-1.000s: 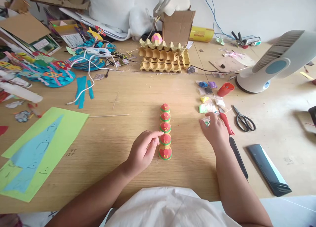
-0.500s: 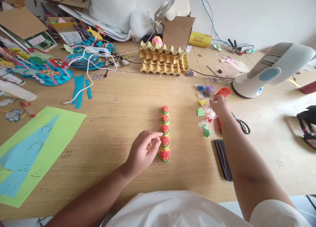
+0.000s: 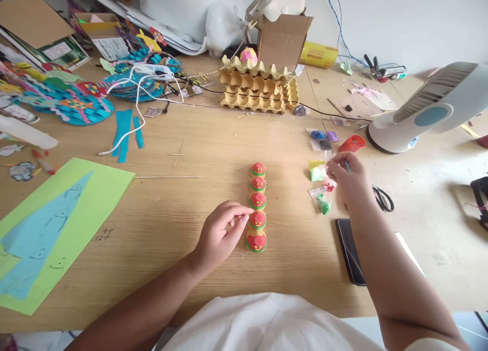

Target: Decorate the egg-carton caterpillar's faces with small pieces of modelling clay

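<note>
A row of egg-carton cups [image 3: 257, 201] stands on the table, with red tops, green bands and small yellow faces. My left hand [image 3: 221, 231] is beside its left edge, thumb and forefinger pinched together near the fourth cup; whatever is between the tips is too small to make out. Above the clay bags, my right hand [image 3: 348, 175] has its fingers closed round a thin blue stick [image 3: 347, 166], mostly hidden by the hand. Just beyond it stands a red cup [image 3: 353, 143]. Small bags of green clay [image 3: 324, 204] and blue clay [image 3: 317, 135] lie left of this hand.
A phone [image 3: 348, 252] and scissors [image 3: 383, 198] lie by my right forearm. Farther back are a white fan [image 3: 427, 112] and egg cartons [image 3: 259, 89]. Green paper [image 3: 102, 188] with a blue triangle, thin sticks [image 3: 168, 177] and blue strips [image 3: 122, 132] are at left.
My right hand has drawn back from the red cup towards me, and a blue stick now shows in its fingers. My left hand keeps its pinch by the row. The view has shifted slightly.
</note>
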Demonstrator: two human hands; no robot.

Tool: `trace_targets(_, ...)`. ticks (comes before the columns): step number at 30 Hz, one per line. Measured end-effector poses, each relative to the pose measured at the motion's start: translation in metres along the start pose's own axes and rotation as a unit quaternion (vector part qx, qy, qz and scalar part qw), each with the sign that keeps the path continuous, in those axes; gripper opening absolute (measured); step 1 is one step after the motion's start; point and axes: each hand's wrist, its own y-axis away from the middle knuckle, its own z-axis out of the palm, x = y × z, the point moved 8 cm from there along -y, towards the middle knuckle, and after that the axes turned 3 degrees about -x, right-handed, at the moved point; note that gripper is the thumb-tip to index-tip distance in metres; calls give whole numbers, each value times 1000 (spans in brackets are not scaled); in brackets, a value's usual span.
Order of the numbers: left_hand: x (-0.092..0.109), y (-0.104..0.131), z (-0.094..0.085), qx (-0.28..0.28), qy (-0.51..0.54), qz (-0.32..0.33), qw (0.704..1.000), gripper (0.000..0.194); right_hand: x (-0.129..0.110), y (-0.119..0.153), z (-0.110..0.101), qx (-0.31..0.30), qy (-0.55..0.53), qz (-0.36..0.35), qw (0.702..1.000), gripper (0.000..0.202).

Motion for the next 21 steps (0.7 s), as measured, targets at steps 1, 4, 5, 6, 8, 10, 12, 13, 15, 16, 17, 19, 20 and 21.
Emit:
trace_targets(1,1,0,1,-5,1,0,1000,19,-6,20,7,-7,-47,11,999,19)
trace_targets(4,5,1,6,-22,-1,6,1000,19,-18,78,36,-47,-182,64,980,38)
trace_targets(5,7,1,7,-27,-2,11,1000,19,-18,94,44,-53,-217,88,971,46)
trace_targets(6,9,2,9,-33,-3,17,999,20,-17,107,52,-53,-248,112,961,50)
trace_targets(8,13,3,12,-41,-7,30,999,21,-13,125,63,-54,-292,138,945,49)
trace_targets(10,17,3,14,-48,-15,40,998,22,-7,135,74,-66,-314,149,935,41)
trace_targets(12,20,3,17,-56,-23,44,997,22,-2,140,82,-86,-325,154,929,34)
trace_targets(13,21,3,18,-60,-26,45,997,22,-1,142,85,-96,-325,151,929,31)
trace_targets(15,23,2,20,-68,-31,49,996,23,-1,144,89,-118,-311,135,933,29)
trace_targets(16,25,2,20,-70,-33,54,996,23,-3,145,89,-130,-298,121,938,28)
trace_targets(17,27,1,21,-71,-36,59,995,24,-6,146,89,-141,-284,103,943,26)
trace_targets(19,31,1,22,-76,-42,66,994,25,-14,148,88,-161,-253,60,952,23)
trace_targets(20,33,0,22,-80,-43,66,994,26,-18,150,87,-165,-238,36,956,22)
trace_targets(21,35,0,23,-82,-43,67,993,26,-23,152,86,-165,-222,12,961,23)
